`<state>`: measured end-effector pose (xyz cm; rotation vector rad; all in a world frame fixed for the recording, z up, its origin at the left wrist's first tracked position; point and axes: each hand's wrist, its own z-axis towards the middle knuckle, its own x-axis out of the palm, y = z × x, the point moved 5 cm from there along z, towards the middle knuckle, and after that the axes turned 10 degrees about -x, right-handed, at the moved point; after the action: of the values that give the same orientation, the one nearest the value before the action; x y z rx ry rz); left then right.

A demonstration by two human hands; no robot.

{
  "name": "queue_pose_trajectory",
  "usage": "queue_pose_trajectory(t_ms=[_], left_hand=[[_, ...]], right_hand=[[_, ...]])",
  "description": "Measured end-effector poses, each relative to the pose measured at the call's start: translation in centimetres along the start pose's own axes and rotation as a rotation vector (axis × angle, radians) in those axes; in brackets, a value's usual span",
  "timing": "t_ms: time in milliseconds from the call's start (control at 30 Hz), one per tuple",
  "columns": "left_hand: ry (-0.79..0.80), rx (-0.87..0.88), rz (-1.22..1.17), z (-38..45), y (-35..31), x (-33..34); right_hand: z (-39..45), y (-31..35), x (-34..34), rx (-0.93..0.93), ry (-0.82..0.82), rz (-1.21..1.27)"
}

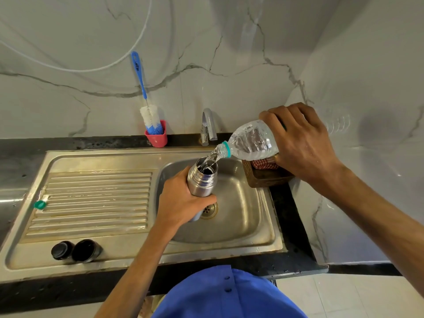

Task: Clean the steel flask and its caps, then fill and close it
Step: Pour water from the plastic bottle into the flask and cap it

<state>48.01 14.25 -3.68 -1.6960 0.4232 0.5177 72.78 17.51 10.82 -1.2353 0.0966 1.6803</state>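
Blue shirt (229, 292) at the bottom edge, nearest the camera. Just past it, on the front rim of the steel sink (137, 255), two dark flask caps (76, 250) sit side by side, touching, left of the left forearm. Further back on the ribbed drainboard's left edge lies a small teal bottle cap (39, 204).

Left hand (181, 203) is wrapped around the lower body of the steel flask (202, 180), holding it upright-ish, tilted slightly, over the sink basin just above the drain (208, 210). Flask mouth is open.

Right hand (300, 143) grips a clear plastic water bottle (252, 141) around its middle, tipped neck-down to the left; water streams from its mouth into the flask opening. Bottle neck is just beside the flask rim, not clearly touching.

Under the right hand, a wooden tray (263, 180) with a red checked cloth (263, 163) sits at the basin's right edge.

At the back: chrome tap (208, 127), and a red cup (156, 138) holding a blue-handled bottle brush (146, 104) leaning on the marble wall (229, 53).
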Motion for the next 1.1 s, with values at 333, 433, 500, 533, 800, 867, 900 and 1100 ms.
queue_pose_trajectory(t_ms=[333, 433, 500, 533, 800, 867, 900, 1100], left_hand=[[0.003, -0.023, 0.005, -0.08, 0.43, 0.07], [0.001, -0.034, 0.005, -0.13, 0.50, 0.01], [0.004, -0.037, 0.002, -0.17, 0.56, 0.00], [0.005, -0.034, 0.002, -0.17, 0.59, 0.00], [0.009, -0.029, -0.004, -0.32, 0.83, -0.09], [0.013, -0.028, -0.008, -0.37, 0.80, -0.13], [0.014, -0.030, -0.011, -0.40, 0.82, -0.17], [0.006, -0.016, -0.033, -0.50, 0.73, -0.33]], right_hand=[[0.08, -0.12, -0.09, -0.004, -0.032, -0.020], [0.07, -0.11, -0.16, -0.004, -0.028, -0.021], [0.10, -0.09, -0.27, -0.007, -0.031, -0.022], [0.11, -0.09, -0.29, -0.008, -0.032, -0.022], [0.29, -0.26, -0.34, -0.002, -0.022, -0.028], [0.31, -0.27, -0.26, 0.000, -0.012, -0.028], [0.33, -0.21, -0.25, 0.000, -0.010, -0.027], [0.34, 0.05, -0.28, 0.002, -0.025, -0.019]])
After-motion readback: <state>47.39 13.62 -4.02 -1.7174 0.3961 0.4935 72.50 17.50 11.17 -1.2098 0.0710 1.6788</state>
